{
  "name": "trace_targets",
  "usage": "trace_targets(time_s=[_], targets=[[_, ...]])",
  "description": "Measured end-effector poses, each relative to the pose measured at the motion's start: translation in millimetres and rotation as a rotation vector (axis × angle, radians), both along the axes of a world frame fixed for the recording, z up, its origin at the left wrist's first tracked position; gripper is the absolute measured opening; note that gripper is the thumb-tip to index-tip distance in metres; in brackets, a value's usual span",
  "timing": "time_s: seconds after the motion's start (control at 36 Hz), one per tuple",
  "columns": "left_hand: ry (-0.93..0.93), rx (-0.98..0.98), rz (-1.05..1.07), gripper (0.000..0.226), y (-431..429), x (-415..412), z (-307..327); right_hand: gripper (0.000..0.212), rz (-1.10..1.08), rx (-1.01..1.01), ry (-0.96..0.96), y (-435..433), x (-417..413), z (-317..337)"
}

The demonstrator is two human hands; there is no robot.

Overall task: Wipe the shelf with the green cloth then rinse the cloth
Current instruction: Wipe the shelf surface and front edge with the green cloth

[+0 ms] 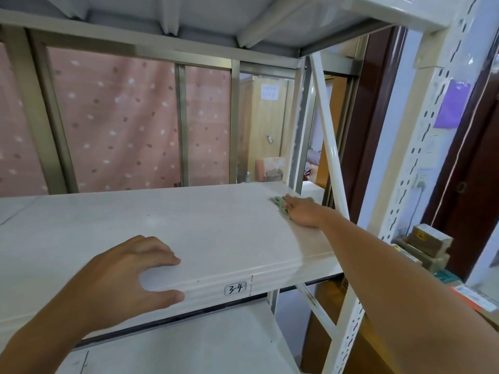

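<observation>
— Where is the green cloth (pixel 282 205)?
— Right of centre in the frame, flat on the white shelf (pixel 167 225) near its far right corner, mostly hidden under the right hand (pixel 302 211).
— Is that hand gripping it?
— It lies palm down on it, fingers stretched out, pressing rather than clenching.
— And the left hand (pixel 129 273)?
— Lower left of the frame, holding the shelf's front edge: fingers on top, thumb on the front face, beside a label (pixel 235 288) reading "3-4".
</observation>
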State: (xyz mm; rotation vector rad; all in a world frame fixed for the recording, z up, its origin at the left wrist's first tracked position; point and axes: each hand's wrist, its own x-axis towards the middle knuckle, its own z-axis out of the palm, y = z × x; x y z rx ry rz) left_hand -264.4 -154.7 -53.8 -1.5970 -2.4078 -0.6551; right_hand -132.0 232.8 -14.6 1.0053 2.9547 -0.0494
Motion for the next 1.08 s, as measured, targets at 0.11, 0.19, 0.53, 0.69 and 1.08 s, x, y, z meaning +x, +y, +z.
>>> trace_targets(time_s=[0.11, 0.19, 0.53, 0.69, 1.08], targets=[[-0.020, 0.024, 0.003, 0.066, 0, 1, -1, 0.051, -0.066, -0.025, 0.023, 34, 1, -7], [-0.028, 0.039, 0.008, 0.063, -1, 1, -1, 0.058, -0.167, -0.056, 0.083, 60, -1, -16], [0.001, -0.001, 0.027, 0.060, -5, 7, 0, 0.035, -0.290, 0.366, -0.175, 54, -16, 3], [0.006, -0.004, 0.028, 0.060, -4, 8, 1, 0.040, -0.291, 0.399, -0.042, 61, -30, 9], [-0.006, 0.013, -0.017, 0.056, -6, 7, 1, 0.032, -0.352, -0.384, 0.683, 85, -48, 7]])
